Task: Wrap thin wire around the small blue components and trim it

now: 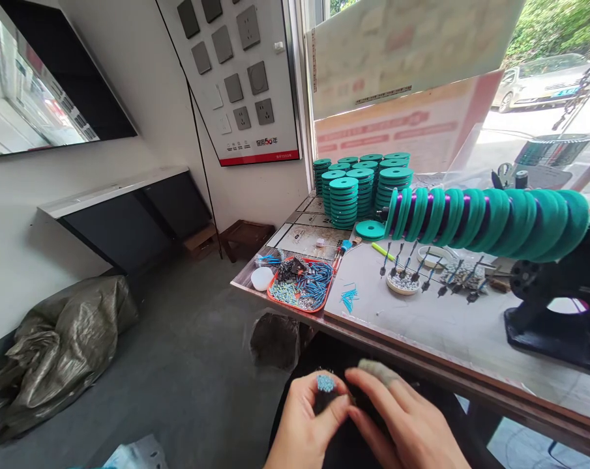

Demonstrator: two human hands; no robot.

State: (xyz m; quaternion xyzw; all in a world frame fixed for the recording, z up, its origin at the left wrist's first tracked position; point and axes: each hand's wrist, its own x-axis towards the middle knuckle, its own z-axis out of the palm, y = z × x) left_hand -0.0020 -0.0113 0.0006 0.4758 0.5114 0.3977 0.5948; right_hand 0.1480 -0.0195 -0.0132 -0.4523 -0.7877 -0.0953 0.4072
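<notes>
In front of my lap, my left hand is closed around a bundle of thin blue sticks, whose packed ends show between thumb and forefinger. A dark part below those ends is mostly covered by my fingers. My right hand meets the left thumb from the right, its fingers bent inward and slightly blurred. What lies between its fingertips is hidden. A grey-beige piece shows along the right forefinger; I cannot tell what it is. Loose blue sticks lie on the table just beyond my hands.
An orange tray of blue beaded pieces sits at the table's left corner, beside a white round lid. Green spools stand stacked behind. A black machine carries a row of green discs on the right, above a bead dish.
</notes>
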